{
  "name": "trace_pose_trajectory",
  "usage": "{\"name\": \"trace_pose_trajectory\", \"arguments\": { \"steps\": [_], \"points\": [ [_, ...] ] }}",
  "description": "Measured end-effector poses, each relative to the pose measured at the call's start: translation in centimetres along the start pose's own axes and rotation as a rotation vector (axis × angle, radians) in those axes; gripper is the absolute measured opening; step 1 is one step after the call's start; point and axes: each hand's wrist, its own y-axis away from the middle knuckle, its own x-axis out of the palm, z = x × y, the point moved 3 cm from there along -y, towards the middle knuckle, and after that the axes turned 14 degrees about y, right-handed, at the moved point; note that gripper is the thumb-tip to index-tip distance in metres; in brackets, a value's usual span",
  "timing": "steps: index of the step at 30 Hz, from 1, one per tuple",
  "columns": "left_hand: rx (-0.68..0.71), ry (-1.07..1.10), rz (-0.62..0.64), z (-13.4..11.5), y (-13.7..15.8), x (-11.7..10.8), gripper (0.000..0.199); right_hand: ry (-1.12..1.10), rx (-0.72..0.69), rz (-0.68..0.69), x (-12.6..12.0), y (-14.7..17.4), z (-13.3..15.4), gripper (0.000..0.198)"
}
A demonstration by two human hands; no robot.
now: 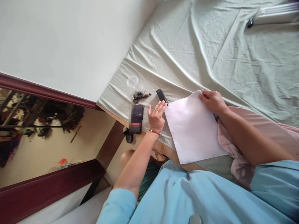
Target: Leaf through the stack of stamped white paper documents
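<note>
Most of the view is a bed (210,56) under a creased pale-green sheet, bearing everything. One white sheet of paper (193,127) lies flat near its front edge, partly over a pink cloth (229,146). The right hand (213,100) pinches the paper's far corner, grip closed on it, apparently to steady it; the left hand (156,116) rests open-palmed at its left edge. Left of that hand lie a phone (136,119), a black remote (162,96), keys (139,95) and a clear ring (132,81), toward the bed's left corner.
</note>
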Motion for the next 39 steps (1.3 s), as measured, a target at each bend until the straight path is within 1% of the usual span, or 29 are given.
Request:
{"name": "trace_pose_trajectory", "arguments": {
  "steps": [3,6,7,9,11,14,16,18,20,22,24,27,29,31,32,34,36,39],
  "points": [
    [-0.019,0.002,-0.009,-0.1,-0.1,0.1,0.067,0.012,-0.001,-0.02,-0.1,0.0,0.1,0.049],
    [0.006,0.115,0.004,-0.1,-0.1,-0.2,0.065,-0.068,0.004,-0.009,0.0,0.1,0.0,0.05],
    [0.018,0.172,-0.008,0.0,0.0,-0.4,0.064,-0.117,0.011,0.002,0.0,0.2,0.0,0.049],
    [0.005,0.288,-0.09,0.1,0.8,-0.6,0.06,-0.246,0.038,0.049,0.1,0.3,-0.1,0.044],
    [-0.096,0.402,-0.241,0.4,2.1,-0.9,0.051,-0.394,0.069,0.121,0.2,0.5,-0.1,0.04],
    [-0.335,0.64,-0.461,0.2,4.5,-1.1,0.045,-0.584,0.08,0.201,0.2,0.9,0.3,0.038],
    [-0.454,0.853,-0.505,-0.6,5.7,-1.1,0.05,-0.668,0.071,0.207,0.1,1.0,0.7,0.037],
    [-0.55,1.094,-0.469,-1.8,6.4,-0.9,0.057,-0.719,0.069,0.173,-0.1,1.0,0.8,0.035],
    [-0.651,1.299,-0.353,-3.1,6.8,-0.4,0.068,-0.744,0.074,0.104,-0.1,0.9,0.7,0.033],
    [-0.718,1.405,-0.242,-4.2,7.2,0.0,0.079,-0.743,0.087,0.031,-0.1,0.7,0.5,0.029],
    [-0.752,1.417,-0.178,-4.8,7.6,0.5,0.08,-0.741,0.111,-0.023,-0.1,0.5,0.2,0.025],
    [-0.753,1.335,-0.123,-5.1,8.3,0.8,0.066,-0.773,0.145,-0.086,0.0,0.3,-0.2,0.022],
    [-0.697,1.248,-0.07,-5.0,8.5,0.8,0.055,-0.807,0.136,-0.111,0.1,0.2,-0.2,0.021],
    [-0.614,1.114,-0.035,-4.7,8.4,0.6,0.048,-0.828,0.107,-0.113,0.2,0.2,-0.2,0.024],
    [-0.58,1.035,-0.045,-4.5,8.3,0.5,0.048,-0.836,0.09,-0.105,0.2,0.2,-0.1,0.026],
    [-0.551,0.907,-0.127,-3.9,8.0,0.3,0.053,-0.839,0.059,-0.085,0.4,0.3,0.0,0.034],
    [-0.566,0.852,-0.242,-3.0,7.6,0.3,0.055,-0.817,0.044,-0.05,0.5,0.4,0.0,0.041],
    [-0.601,0.815,-0.387,-1.8,7.0,0.8,0.057,-0.727,-0.003,0.059,0.9,0.6,0.3,0.044]
  ]
}}
